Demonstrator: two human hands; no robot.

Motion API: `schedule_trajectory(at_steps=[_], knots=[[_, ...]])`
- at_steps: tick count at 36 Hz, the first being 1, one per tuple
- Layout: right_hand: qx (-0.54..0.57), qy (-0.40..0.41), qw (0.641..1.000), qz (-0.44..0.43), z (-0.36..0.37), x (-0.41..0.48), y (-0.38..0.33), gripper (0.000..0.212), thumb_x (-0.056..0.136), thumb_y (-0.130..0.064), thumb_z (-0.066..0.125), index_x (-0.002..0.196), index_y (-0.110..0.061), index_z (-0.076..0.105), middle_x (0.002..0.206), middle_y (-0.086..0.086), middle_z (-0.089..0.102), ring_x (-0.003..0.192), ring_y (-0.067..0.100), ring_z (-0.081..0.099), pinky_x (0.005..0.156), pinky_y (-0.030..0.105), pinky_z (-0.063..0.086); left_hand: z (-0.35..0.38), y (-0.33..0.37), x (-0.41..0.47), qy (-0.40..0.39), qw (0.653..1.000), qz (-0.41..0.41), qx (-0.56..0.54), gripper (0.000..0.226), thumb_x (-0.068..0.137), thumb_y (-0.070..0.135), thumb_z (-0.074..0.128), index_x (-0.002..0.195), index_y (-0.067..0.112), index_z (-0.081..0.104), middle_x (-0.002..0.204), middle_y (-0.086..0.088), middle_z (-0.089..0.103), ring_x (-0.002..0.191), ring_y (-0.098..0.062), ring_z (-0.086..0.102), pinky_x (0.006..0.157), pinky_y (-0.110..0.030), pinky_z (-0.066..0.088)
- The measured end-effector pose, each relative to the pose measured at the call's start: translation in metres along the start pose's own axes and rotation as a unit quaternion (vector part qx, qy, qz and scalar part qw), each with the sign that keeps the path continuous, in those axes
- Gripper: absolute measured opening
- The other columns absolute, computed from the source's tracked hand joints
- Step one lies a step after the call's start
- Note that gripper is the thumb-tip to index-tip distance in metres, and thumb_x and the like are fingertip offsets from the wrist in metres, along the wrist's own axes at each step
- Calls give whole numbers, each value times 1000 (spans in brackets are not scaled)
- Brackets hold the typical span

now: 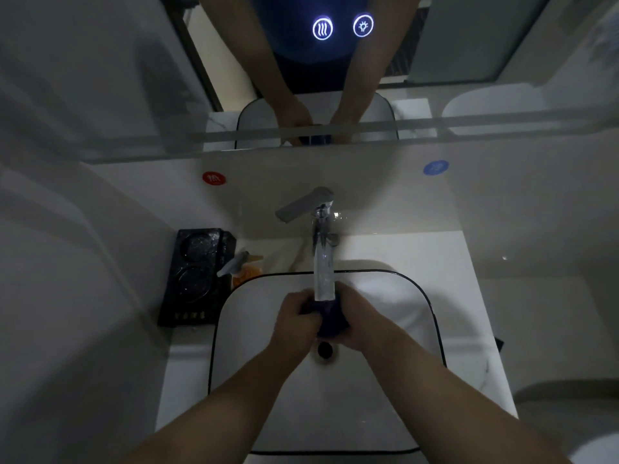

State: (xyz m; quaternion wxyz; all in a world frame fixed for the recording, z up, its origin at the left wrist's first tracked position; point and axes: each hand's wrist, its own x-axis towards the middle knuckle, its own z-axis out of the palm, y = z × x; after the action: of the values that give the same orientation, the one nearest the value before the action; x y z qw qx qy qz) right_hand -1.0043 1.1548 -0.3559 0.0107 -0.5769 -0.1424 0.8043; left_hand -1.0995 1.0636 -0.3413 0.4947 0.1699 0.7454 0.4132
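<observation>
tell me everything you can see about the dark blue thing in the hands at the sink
The dark blue thing looks like soft cloth, bunched into a small wad; its exact kind is hard to tell in the dim light. The left hand grips its left side and the right hand wraps its right side, so only the middle shows. It is held over the sink, above the drain, right under the end of the faucet spout.
</observation>
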Motion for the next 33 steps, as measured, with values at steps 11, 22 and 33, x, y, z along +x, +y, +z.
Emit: schedule_trajectory(at_steps=[11, 22, 33], knots=[[-51, 111, 980, -154, 16, 1, 22, 6, 92, -20, 79, 92, -23, 85, 87, 8, 83, 80, 30, 80, 69, 37, 66, -22, 11, 9, 100, 971, -210, -60, 53, 101, 44, 59, 144, 12, 58, 135, -19, 66, 119, -41, 66, 109, -60, 53], [64, 133, 983, -111, 4, -25, 21, 23, 90, -31, 68, 92, -14, 83, 93, 18, 81, 88, 35, 77, 70, 39, 62, 21, -6, 14, 44, 986, -141, -73, 17, 95, 25, 74, 112, 27, 73, 106, -8, 79, 96, -30, 77, 92, -48, 65], [-75, 108, 991, 32, -30, -35, 0, 51, 98, -56, 63, 125, -12, 70, 116, 17, 79, 106, 39, 76, 94, 56, 63, 19, -1, -2, 76, 982, 39, 166, 54, 77, 74, 64, 117, 38, 65, 99, 14, 74, 85, 3, 66, 66, -14, 45]])
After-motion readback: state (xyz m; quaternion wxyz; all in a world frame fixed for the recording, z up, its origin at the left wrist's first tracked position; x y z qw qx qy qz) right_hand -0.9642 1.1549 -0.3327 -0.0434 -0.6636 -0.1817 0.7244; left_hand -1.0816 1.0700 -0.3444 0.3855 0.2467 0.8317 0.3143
